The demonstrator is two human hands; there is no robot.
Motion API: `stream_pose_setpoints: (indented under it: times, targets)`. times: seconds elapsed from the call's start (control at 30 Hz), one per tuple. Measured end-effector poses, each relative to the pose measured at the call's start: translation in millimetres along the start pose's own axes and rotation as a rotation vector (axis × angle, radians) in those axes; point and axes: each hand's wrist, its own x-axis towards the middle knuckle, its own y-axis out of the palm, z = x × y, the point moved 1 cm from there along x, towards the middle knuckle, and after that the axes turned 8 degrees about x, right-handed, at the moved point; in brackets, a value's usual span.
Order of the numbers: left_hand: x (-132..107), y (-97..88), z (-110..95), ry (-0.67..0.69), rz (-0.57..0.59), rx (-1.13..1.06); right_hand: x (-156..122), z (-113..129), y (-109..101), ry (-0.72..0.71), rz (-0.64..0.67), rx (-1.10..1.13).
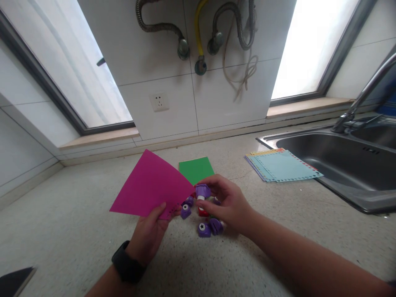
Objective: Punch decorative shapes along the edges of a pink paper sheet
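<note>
My left hand (151, 233) pinches the near edge of a magenta paper sheet (150, 185), holding it tilted above the counter; small holes run along that edge. My right hand (227, 202) grips a purple craft punch (203, 191) at the sheet's right corner. Several more small purple punches (207, 227) and a red one (202, 212) lie on the counter just under my hands. A green stack of paper (196, 169) rests flat behind them.
A pile of pale blue and coloured sheets with punched edges (283, 166) lies beside a steel sink (346, 161) with a tap (360, 101) at the right. The speckled counter (77, 231) meets a tiled wall with a socket (159, 101) and hoses (201, 37).
</note>
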Motion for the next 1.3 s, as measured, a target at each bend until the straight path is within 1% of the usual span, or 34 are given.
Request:
stream_pose_setpoints:
  times: [0.1,0.23,0.4,0.6,0.8,0.93,1.03,1.17,1.23,1.3]
  targets:
    - [1,-0.1,2,0.012,0.009,-0.035,1,0,0,-0.016,0.007,-0.003]
    - [3,0.8,5,0.026,-0.025,-0.094,1,-2,0,-0.034,0.011,0.018]
    - [2,1.5,4,0.031,-0.047,-0.088,-1,-2,0,-0.008,0.009,0.019]
    - [1,2.8,2,0.033,-0.031,-0.076,0,-2,1,-0.004,0.009,-0.003]
    - [0,2.2,3,0.053,0.025,-0.086,0,-3,4,0.035,-0.001,0.013]
    - [-3,3.5,0,0.056,0.003,0.0,-1,-5,3,0.053,-0.017,-0.021]
    - [-4,4.4,-1,0.084,0.029,0.077,0,-10,2,0.098,-0.038,-0.024]
    - [-4,1.5,0,0.12,0.063,0.184,1,-17,3,0.232,-0.076,0.107]
    - [-4,-0.7,-1,0.171,0.077,0.301,3,-20,4,0.281,-0.086,0.175]
    - [-5,-2.0,-4,0.251,0.092,0.441,4,-21,5,0.312,-0.084,0.224]
